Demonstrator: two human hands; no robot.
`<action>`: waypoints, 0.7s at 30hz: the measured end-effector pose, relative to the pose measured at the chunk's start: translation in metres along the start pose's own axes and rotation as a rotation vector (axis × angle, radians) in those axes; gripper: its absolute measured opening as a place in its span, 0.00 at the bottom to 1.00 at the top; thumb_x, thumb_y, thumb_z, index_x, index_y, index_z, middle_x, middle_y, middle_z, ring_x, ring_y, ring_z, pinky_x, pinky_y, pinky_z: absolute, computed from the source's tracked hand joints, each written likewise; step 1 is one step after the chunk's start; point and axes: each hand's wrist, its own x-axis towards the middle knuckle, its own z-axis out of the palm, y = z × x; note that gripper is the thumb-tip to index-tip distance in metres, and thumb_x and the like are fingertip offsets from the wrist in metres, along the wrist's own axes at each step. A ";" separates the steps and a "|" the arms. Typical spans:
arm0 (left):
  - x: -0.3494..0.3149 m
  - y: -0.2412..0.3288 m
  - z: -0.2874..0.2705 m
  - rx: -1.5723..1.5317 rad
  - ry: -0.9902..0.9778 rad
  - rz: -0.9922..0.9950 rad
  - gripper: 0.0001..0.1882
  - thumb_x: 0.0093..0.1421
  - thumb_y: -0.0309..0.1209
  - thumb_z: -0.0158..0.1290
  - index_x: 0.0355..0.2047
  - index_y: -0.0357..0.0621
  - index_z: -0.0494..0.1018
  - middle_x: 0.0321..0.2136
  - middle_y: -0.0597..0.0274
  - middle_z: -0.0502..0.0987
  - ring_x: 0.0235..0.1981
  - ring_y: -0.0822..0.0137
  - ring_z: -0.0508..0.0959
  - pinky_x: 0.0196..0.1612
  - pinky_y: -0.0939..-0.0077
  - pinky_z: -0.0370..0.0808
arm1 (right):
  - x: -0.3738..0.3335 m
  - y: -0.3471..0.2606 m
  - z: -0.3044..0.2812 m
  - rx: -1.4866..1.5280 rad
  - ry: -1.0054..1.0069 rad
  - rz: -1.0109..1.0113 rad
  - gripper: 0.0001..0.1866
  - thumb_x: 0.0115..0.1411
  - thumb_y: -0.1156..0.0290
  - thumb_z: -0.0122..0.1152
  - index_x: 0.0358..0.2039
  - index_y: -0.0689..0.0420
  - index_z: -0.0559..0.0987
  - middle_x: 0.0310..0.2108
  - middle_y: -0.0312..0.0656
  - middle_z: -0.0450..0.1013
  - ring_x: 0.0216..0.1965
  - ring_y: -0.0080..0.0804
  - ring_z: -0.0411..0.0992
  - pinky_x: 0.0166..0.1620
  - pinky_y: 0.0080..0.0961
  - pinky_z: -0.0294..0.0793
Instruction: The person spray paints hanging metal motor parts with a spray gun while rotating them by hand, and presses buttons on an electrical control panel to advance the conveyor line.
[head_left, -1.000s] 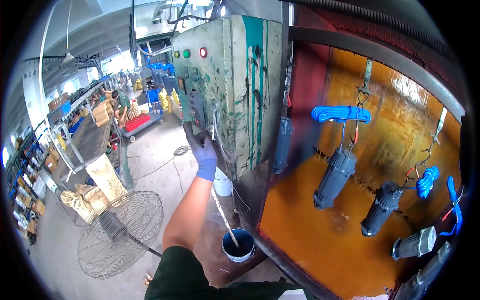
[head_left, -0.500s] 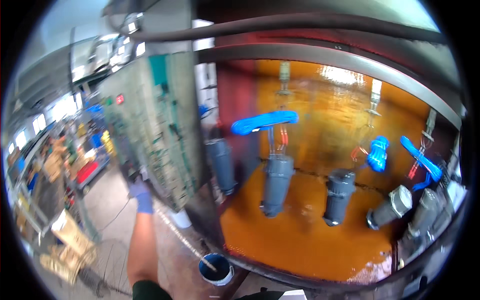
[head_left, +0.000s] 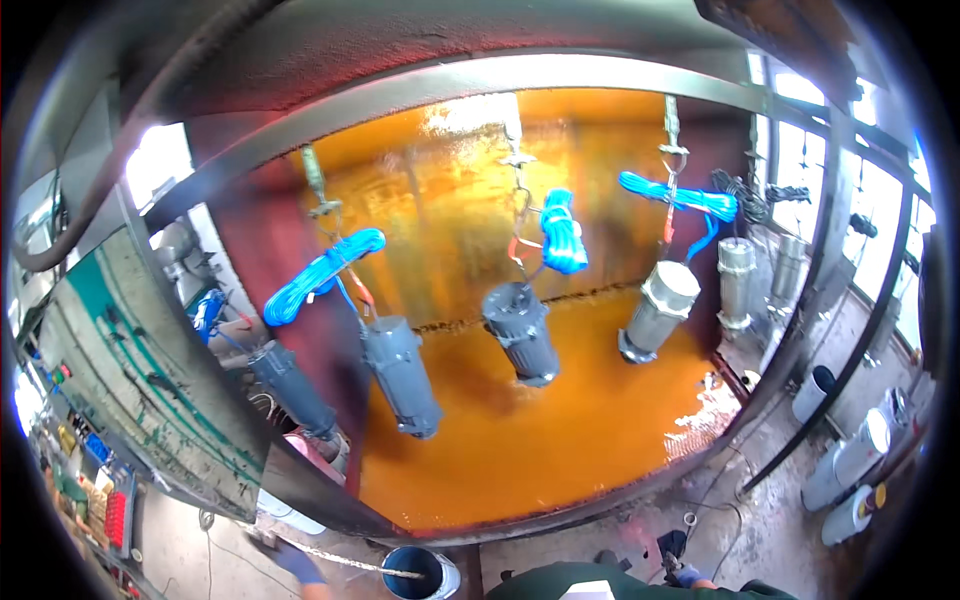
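My left hand point(head_left: 298, 563), in a purple-blue glove with dark fingers, reaches out low on the left. Its fingers are near the upper end of a pale, speckled rod point(head_left: 345, 561) that slants into a bucket point(head_left: 450, 578); blur hides whether they close on it. At the lower edge, my gloved right hand point(head_left: 688, 577) is closed on a dark tool point(head_left: 672, 546) that looks like a spray gun. Beyond my hands, grey cylindrical pump-like bodies point(head_left: 402, 375) hang from hooks, each with a bundled blue cable point(head_left: 325, 275). One is paler silver point(head_left: 660, 305).
An orange-coated booth point(head_left: 560, 440) surrounds the hanging cylinders, with a metal rail point(head_left: 440, 82) above. On the left stands a stained panel point(head_left: 150, 370). At the right are a dark post point(head_left: 850, 350), silver cylinders point(head_left: 737, 285) and white containers point(head_left: 848, 515). Thin hoses lie on the floor.
The view has swung right, so the cylinders appear farther left. My left hand now appears lower in the picture, and my right hand with its dark tool has come into view.
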 end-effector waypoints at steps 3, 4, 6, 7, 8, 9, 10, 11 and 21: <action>-0.156 -0.107 -0.073 0.598 -0.489 -0.252 0.31 0.77 0.45 0.47 0.68 0.29 0.67 0.66 0.43 0.72 0.65 0.50 0.73 0.71 0.57 0.68 | -0.027 -0.007 0.003 0.085 -0.090 -0.009 0.25 0.57 0.60 0.74 0.52 0.58 0.83 0.40 0.52 0.82 0.40 0.46 0.81 0.43 0.41 0.79; -0.208 -0.107 -0.073 0.751 -0.740 -0.247 0.30 0.76 0.45 0.48 0.67 0.31 0.68 0.64 0.43 0.73 0.64 0.50 0.74 0.69 0.58 0.69 | -0.050 -0.015 0.000 0.151 -0.106 0.003 0.21 0.57 0.63 0.74 0.48 0.60 0.83 0.36 0.50 0.83 0.35 0.43 0.81 0.38 0.39 0.80; -0.279 -0.093 -0.087 0.833 -1.084 -0.284 0.29 0.74 0.46 0.49 0.64 0.36 0.71 0.60 0.45 0.75 0.61 0.51 0.76 0.67 0.59 0.71 | -0.083 -0.029 -0.007 0.232 -0.133 0.008 0.13 0.58 0.71 0.74 0.42 0.62 0.84 0.27 0.47 0.83 0.25 0.37 0.82 0.28 0.36 0.80; -0.299 -0.084 -0.088 0.836 -1.227 -0.278 0.28 0.73 0.47 0.50 0.63 0.38 0.73 0.58 0.46 0.77 0.60 0.52 0.77 0.66 0.60 0.72 | -0.077 -0.014 0.001 0.189 -0.134 0.026 0.14 0.59 0.72 0.73 0.44 0.62 0.84 0.28 0.49 0.84 0.27 0.39 0.83 0.29 0.37 0.81; -0.314 -0.078 -0.093 0.824 -1.337 -0.277 0.27 0.72 0.48 0.51 0.62 0.41 0.74 0.56 0.47 0.78 0.58 0.52 0.78 0.65 0.61 0.73 | -0.068 -0.003 0.009 0.137 -0.141 0.035 0.14 0.59 0.73 0.72 0.45 0.62 0.83 0.29 0.50 0.84 0.28 0.41 0.85 0.30 0.38 0.83; -0.325 -0.075 -0.101 0.823 -1.431 -0.266 0.26 0.71 0.48 0.52 0.61 0.43 0.76 0.54 0.47 0.79 0.57 0.53 0.80 0.63 0.61 0.74 | -0.073 -0.006 0.006 0.187 -0.135 0.049 0.14 0.60 0.73 0.72 0.45 0.62 0.84 0.29 0.50 0.84 0.27 0.41 0.84 0.29 0.38 0.82; -0.334 -0.073 -0.106 0.817 -1.513 -0.262 0.26 0.70 0.49 0.53 0.59 0.46 0.77 0.52 0.48 0.81 0.56 0.53 0.81 0.62 0.62 0.75 | -0.079 -0.010 0.004 0.238 -0.129 0.066 0.13 0.60 0.72 0.72 0.45 0.61 0.84 0.29 0.49 0.84 0.27 0.41 0.84 0.29 0.37 0.82; -0.340 -0.072 -0.109 0.800 -1.588 -0.259 0.25 0.69 0.49 0.54 0.58 0.48 0.79 0.50 0.49 0.82 0.54 0.54 0.82 0.61 0.63 0.76 | -0.086 -0.014 0.002 0.293 -0.122 0.086 0.13 0.60 0.71 0.72 0.45 0.61 0.84 0.28 0.49 0.84 0.26 0.41 0.83 0.28 0.37 0.81; -0.352 -0.094 -0.090 0.856 -2.244 0.271 0.17 0.69 0.36 0.48 0.46 0.47 0.86 0.51 0.42 0.84 0.54 0.43 0.83 0.59 0.51 0.78 | -0.042 0.045 0.049 0.775 -0.122 0.213 0.11 0.58 0.69 0.75 0.35 0.57 0.79 0.24 0.44 0.80 0.20 0.37 0.78 0.21 0.37 0.75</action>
